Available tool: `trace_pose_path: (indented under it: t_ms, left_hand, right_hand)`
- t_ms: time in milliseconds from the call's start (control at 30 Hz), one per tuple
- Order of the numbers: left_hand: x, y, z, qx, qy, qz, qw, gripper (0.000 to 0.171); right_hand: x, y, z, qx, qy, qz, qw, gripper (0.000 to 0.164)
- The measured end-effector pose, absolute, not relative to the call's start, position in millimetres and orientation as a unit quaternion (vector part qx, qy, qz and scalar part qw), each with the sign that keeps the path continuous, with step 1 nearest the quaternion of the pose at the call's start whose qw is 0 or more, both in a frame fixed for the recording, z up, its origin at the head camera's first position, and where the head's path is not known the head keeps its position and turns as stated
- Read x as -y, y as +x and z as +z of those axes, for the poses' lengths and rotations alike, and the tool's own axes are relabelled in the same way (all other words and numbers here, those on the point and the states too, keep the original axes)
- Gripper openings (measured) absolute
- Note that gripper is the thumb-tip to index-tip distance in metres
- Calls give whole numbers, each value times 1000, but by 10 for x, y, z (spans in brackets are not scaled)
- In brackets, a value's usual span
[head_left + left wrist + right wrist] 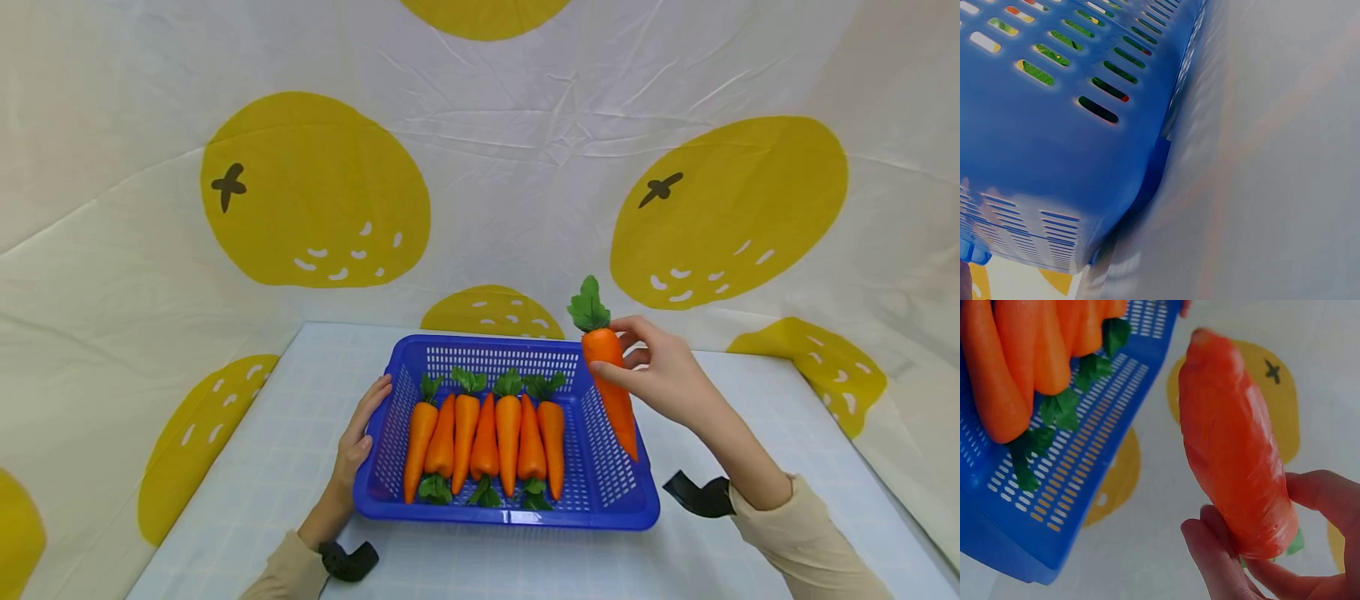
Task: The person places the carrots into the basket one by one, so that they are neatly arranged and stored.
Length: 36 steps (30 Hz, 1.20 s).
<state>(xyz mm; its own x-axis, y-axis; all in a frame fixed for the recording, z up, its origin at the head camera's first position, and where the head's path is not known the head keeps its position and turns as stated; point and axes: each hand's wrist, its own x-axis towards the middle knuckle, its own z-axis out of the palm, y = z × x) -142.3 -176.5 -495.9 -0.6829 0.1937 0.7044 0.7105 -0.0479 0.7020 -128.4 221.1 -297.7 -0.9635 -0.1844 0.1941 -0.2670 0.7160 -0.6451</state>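
My right hand (663,371) pinches a carrot (617,400) near its leafy top, above the right end of a blue plastic basket (510,517). The carrot's leaves point up and its tip slants down over the basket's right wall. In the right wrist view the same carrot (1235,450) fills the middle, thumb and fingers about its thick end. My left hand (358,433) rests against the basket's left side with its fingers fairly straight. Several carrots (507,433) lie side by side in the basket, leaf ends alternating between far and near.
The basket stands on a pale checked tabletop (247,500). Behind it hangs a white cloth (517,217) printed with large yellow fruit. A black strap (701,496) hangs at the right wrist and another black strap (348,562) at the left.
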Motion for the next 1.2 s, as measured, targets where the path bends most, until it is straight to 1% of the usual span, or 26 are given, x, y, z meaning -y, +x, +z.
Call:
trace_pose_path:
  t_ms: [100,333,400,500,567,667,867,933,1200]
  left_hand:
    - [1767,-1423,-4963,661,-341,-638,199,59]
    - [1765,-1411,-4956,666,-338,-636,196,59]
    - [1766,-1407,-4951,668,-336,-635,195,59]
    - [1766,-1400,-4947,674,-329,-632,195,59]
    - [1768,-1399,-4950,677,-325,-630,195,59]
    - [1769,-1400,-4952,679,-323,-629,196,59]
    - [1776,-1403,-4954,677,-329,-627,202,59]
    - [1778,-1402,-4956,676,-329,-627,203,59]
    - [1777,-1411,-4983,676,-326,-632,195,59]
  right_hand:
    - [-2163,-1390,-3025,932,123,340,34,59]
    - [-2082,-1614,-3225,936,128,329,-9,74]
    - [-2055,-1656,-3277,938,138,317,-17,69]
    - [-2018,-1706,-3344,945,142,291,-35,55]
    - [-1991,-1741,-3386,949,137,278,-54,45]
    - [-1957,-1795,-3444,954,120,261,-86,38]
    - [-1897,-1872,-3543,953,93,244,-153,30]
    - [-1874,-1890,-3573,955,90,233,-163,29]
    - [-1776,-1943,-3706,965,64,170,-189,18]
